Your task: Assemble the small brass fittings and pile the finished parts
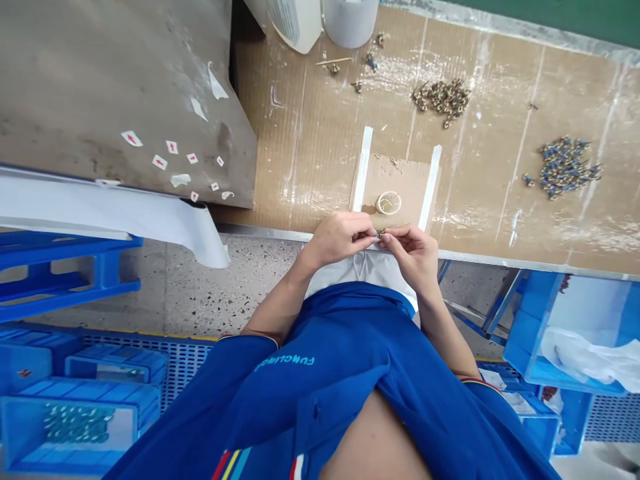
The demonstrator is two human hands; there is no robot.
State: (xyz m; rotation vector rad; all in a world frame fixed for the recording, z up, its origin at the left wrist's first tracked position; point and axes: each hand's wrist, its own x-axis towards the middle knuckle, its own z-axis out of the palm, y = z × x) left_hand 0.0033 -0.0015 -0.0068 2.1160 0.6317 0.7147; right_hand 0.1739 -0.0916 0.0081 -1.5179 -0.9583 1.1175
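My left hand (340, 239) and my right hand (414, 253) meet at the table's front edge, fingertips pinched together. Between them is a tiny blue-and-gold piece (381, 233), mostly covered by the fingers, its exact kind too small to make out. Just beyond the fingertips, a small round white dish (389, 203) with thin bits inside sits on a cardboard pad (406, 179). White tape strips run along both sides of that pad.
Farther back lie a pile of small gold-coloured pieces (443, 100) and, at right, a pile of blue-and-gold pieces (569, 167). A white bottle (296, 23), a white tub (351, 21) and a wooden stick (334, 61) are at the back. Left stands a metal box (125, 80).
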